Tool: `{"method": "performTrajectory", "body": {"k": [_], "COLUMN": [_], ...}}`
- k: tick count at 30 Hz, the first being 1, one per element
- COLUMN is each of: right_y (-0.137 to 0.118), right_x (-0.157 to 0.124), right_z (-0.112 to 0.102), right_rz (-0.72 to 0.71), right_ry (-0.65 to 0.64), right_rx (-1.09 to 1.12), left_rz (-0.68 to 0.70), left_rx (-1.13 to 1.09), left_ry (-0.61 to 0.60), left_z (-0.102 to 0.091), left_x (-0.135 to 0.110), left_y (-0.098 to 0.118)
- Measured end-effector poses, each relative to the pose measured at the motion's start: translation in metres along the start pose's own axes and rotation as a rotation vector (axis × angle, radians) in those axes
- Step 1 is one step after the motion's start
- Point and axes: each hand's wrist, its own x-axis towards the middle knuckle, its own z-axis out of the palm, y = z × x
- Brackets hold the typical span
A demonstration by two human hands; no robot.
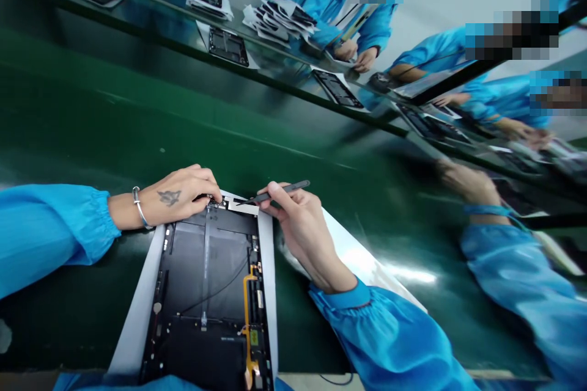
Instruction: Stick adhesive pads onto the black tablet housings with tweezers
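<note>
Hands are both working at the top end of an open black tablet (206, 269), its long axis running from them back toward me. My left hand (181, 198) is curling down onto the tablet's top edge, but I cannot tell if it is gripping anything. My right hand (298, 226) is pinching dark tweezers (279, 192), their tips reaching just beside my left fingertips (215, 192). A white sheet (267, 293) is lying under the tablet on the green desk (137, 122); an orange flex cable (247, 317) is running along the tablet, below the hands.
</note>
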Motion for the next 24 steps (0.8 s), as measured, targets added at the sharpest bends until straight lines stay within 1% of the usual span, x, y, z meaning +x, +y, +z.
{"method": "performTrajectory", "body": {"k": [6,12,24], "right_y": [-0.003,-0.003,-0.002], "right_x": [0.008,0.012,0.011], "right_z": [-0.003,-0.003,-0.003], "right_rz": [0.057,0.073,0.057], "right_ry": [-0.060,-0.060,-0.053], "right_rx": [-0.038,-0.055,-0.081], "left_rz": [0.001,-0.003,-0.008], "left_rx": [0.006,-0.001,0.001], "left_ry": [0.005,0.007,0.009], "left_z": [0.000,0.001,0.001], "left_x": [0.002,0.002,0.002], "left_y": [0.000,0.000,0.001]}}
